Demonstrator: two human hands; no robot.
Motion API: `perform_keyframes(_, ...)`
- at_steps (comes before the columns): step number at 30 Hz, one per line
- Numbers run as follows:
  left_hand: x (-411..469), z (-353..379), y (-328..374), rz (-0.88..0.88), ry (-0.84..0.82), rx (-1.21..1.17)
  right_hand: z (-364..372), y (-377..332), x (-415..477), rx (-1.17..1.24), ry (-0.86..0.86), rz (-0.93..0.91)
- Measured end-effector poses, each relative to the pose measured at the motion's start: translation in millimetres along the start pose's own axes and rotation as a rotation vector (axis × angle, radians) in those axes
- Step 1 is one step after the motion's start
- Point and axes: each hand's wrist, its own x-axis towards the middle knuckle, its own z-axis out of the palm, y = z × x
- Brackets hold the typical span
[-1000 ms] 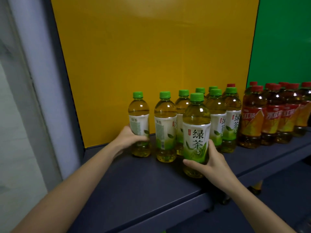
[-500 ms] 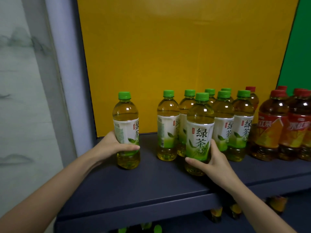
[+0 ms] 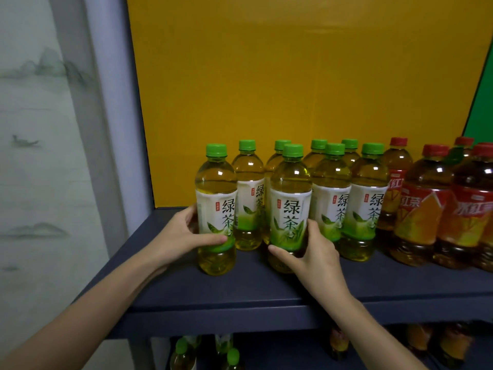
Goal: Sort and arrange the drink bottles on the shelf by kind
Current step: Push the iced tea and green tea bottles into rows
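Several green-capped green tea bottles stand on the dark blue shelf in front of a yellow back panel. My left hand grips the leftmost front green tea bottle around its lower label. My right hand is wrapped around the bottom of another front green tea bottle just to its right. Both bottles stand upright on the shelf. Behind them sits the rest of the green tea group. To the right stand several red-capped red tea bottles.
A grey-white upright post borders the shelf on the left, with a painted wall beyond it. A green panel starts at the far right. More bottles stand on the lower shelf below.
My left hand has slid its green tea bottle rightwards, close beside the bottle in my right hand, with its label now facing me. The view has shifted left.
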Motion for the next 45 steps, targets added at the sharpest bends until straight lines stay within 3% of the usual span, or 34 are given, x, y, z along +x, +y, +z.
perform_keyframes(9, -7.7, 46.7, 1.1, 0.083, 0.108, 0.039, -5.6, -2.1, -4.5, -0.035, 0.007, 0.009)
perform_keyframes(13, -15.7, 68.6, -10.7, 0.228, 0.369, 0.377, -11.2, 2.0, -13.0, -0.098, 0.060, -0.059)
perform_keyframes(15, -16.1, 75.7, -14.3, 0.238, 0.434, 0.406, -11.1, 3.6, -15.8, -0.117, 0.099, -0.087)
perform_keyframes(31, -5.4, 86.0, -14.4, 0.212, 0.410, 0.320, -7.8, -2.4, -12.1, -0.158, 0.132, -0.067)
perform_keyframes(38, -6.2, 86.1, -17.1, 0.241, 0.411, 0.431, -5.2, -0.8, -17.5, -0.149, 0.165, -0.090)
perform_keyframes(41, -14.3, 87.8, -13.3, 0.307, 0.534, 0.574, -18.4, 6.5, -23.2, -0.179, 0.224, -0.142)
perform_keyframes(45, -32.8, 103.4, 7.2, 0.553, 0.649, 0.562, -55.1, 27.9, -30.1, -0.179, 0.223, -0.147)
